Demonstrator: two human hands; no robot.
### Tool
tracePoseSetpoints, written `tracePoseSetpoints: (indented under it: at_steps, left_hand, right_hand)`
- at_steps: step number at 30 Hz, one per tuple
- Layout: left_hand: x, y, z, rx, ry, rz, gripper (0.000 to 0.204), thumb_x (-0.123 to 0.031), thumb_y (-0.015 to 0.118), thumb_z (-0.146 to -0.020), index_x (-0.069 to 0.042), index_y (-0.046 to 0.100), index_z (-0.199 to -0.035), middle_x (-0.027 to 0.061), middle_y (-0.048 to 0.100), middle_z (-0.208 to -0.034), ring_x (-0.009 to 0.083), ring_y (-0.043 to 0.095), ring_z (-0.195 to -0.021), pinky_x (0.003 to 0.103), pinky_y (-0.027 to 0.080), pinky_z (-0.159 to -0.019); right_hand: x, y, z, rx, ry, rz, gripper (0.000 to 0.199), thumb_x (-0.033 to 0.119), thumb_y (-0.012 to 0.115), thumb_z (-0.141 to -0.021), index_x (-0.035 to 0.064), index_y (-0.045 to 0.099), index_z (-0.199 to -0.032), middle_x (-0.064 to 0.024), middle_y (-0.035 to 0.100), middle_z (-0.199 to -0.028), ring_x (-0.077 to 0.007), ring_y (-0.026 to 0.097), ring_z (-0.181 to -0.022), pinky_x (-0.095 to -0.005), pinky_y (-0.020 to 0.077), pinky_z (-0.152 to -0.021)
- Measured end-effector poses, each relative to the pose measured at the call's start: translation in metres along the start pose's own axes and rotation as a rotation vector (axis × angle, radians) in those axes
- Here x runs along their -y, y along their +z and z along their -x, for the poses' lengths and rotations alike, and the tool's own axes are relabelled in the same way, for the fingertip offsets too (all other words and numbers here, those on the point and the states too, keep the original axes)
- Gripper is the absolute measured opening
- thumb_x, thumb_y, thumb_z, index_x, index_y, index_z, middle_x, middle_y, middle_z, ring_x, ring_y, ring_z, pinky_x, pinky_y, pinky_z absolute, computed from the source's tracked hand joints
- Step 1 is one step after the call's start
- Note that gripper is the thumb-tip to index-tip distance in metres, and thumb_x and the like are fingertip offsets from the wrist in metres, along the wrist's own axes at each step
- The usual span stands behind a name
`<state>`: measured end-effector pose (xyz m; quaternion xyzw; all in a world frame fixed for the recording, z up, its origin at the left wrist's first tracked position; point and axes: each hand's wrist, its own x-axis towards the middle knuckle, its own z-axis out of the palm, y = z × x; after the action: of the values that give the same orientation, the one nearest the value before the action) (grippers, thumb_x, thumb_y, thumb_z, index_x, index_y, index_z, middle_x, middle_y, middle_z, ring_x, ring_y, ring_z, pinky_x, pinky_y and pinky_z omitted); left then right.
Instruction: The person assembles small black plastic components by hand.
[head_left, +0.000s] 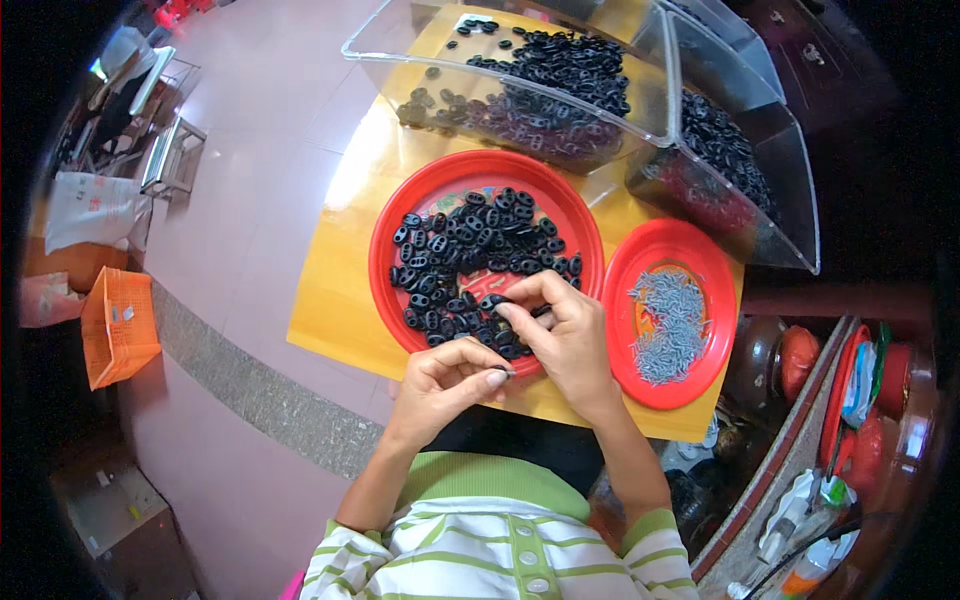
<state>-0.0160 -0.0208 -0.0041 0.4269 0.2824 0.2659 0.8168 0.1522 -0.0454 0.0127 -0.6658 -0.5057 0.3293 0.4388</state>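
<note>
Yellow tabletop (330, 300) is bearing two red plates: I'm seeing one round plate (383, 250) holding black pieces (470, 235), too heaped to count, and one oval plate (723, 320) holding countless grey pins (668, 325). My right hand (565, 335) is pinching one black piece (492, 301) above the round plate; my left hand (435, 385) is gripping something tiny (508, 371), hard to make out. Beyond, at least two clear bins (790, 200) are running off the upper edge.

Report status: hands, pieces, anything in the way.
Right hand pinching black piece over large plate. Left hand pinched, contents unclear. Small plate just right of right hand.
</note>
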Motion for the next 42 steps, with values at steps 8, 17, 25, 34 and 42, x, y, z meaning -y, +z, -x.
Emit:
tracePoseSetpoints:
  at_steps: [8, 17, 25, 34, 42]
  left_hand:
    - [-0.006, 0.02, -0.01, -0.216, 0.054, -0.041, 0.01, -0.007, 0.06, -0.085, 0.001, 0.061, -0.092, 0.0059, 0.064, -0.081, 0.0098, 0.06, -0.066, 0.021, 0.047, -0.06]
    - [-0.007, 0.034, -0.009, -0.195, 0.074, -0.071, 0.009, -0.007, 0.06, -0.086, 0.001, 0.061, -0.091, 0.0044, 0.063, -0.079, 0.0089, 0.059, -0.065, 0.021, 0.046, -0.06]
    - [-0.004, 0.036, -0.006, -0.178, 0.077, -0.114, 0.009, -0.007, 0.061, -0.086, 0.0, 0.061, -0.09, 0.0023, 0.062, -0.077, 0.0064, 0.058, -0.065, 0.019, 0.045, -0.06]
    - [-0.006, 0.038, -0.008, -0.18, 0.083, -0.231, 0.01, -0.009, 0.062, -0.086, 0.001, 0.061, -0.09, 0.0011, 0.061, -0.074, 0.0052, 0.057, -0.065, 0.018, 0.044, -0.059]
    - [-0.005, 0.039, -0.012, -0.177, 0.077, -0.249, 0.012, -0.008, 0.061, -0.086, 0.002, 0.062, -0.093, 0.0024, 0.063, -0.078, 0.0066, 0.058, -0.066, 0.019, 0.047, -0.061]
  right_hand:
    - [-0.008, -0.023, 0.034, -0.008, 0.248, -0.76, 0.02, 0.004, 0.061, -0.085, -0.0014, 0.059, -0.104, -0.0068, 0.064, -0.084, -0.0094, 0.062, -0.072, -0.0192, 0.0514, -0.061]
    - [-0.007, -0.026, 0.05, -0.043, 0.23, -0.85, 0.021, 0.005, 0.062, -0.084, -0.0015, 0.061, -0.104, -0.0068, 0.065, -0.084, -0.0097, 0.062, -0.072, -0.0198, 0.052, -0.058]
    - [-0.006, -0.023, 0.056, -0.078, 0.182, -0.81, 0.019, 0.004, 0.062, -0.084, -0.0008, 0.062, -0.103, -0.0053, 0.064, -0.083, -0.0082, 0.061, -0.072, -0.0191, 0.0514, -0.058]
    - [-0.007, -0.022, 0.057, -0.107, 0.152, -0.747, 0.018, 0.004, 0.061, -0.085, -0.0003, 0.063, -0.102, -0.0049, 0.065, -0.082, -0.0076, 0.061, -0.072, -0.019, 0.0506, -0.059]
    - [-0.011, -0.023, 0.058, -0.088, 0.165, -0.752, 0.018, 0.005, 0.06, -0.086, -0.0001, 0.062, -0.104, -0.0041, 0.064, -0.093, -0.0071, 0.06, -0.078, -0.0195, 0.0507, -0.062]
